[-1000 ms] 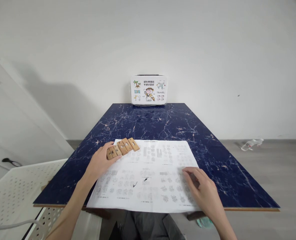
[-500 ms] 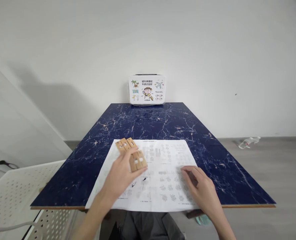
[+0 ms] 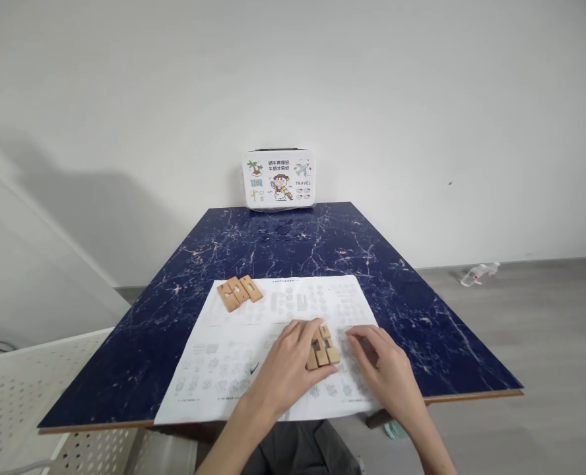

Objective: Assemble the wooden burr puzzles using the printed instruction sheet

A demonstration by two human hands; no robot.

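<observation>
My left hand [image 3: 293, 359] is closed round a small group of notched wooden puzzle pieces [image 3: 321, 356], lying side by side low over the printed sheet. Its fingers hide their left part, and I cannot tell if they touch the paper. To their right, my right hand [image 3: 382, 363] rests near the sheet's right edge, fingers bent with a gap between thumb and fingertips and nothing seen in it. Flat, notched wooden pieces [image 3: 240, 292] with dark marks lie together at the upper left of the paper sheet [image 3: 194, 376], which is covered in small printed diagrams.
A blue marbled table [image 3: 293, 247] carries the sheet at its near edge. At its far end a white cartoon case [image 3: 279, 179] stands against the wall. A white perforated basket [image 3: 16, 389] is at the left. A clear plastic bottle [image 3: 480, 274] lies on the floor to the right.
My left hand has moved right with its wooden pieces, away from those at the upper left, which stay on the sheet. The view has shifted slightly. My right hand keeps nearly the same pose.
</observation>
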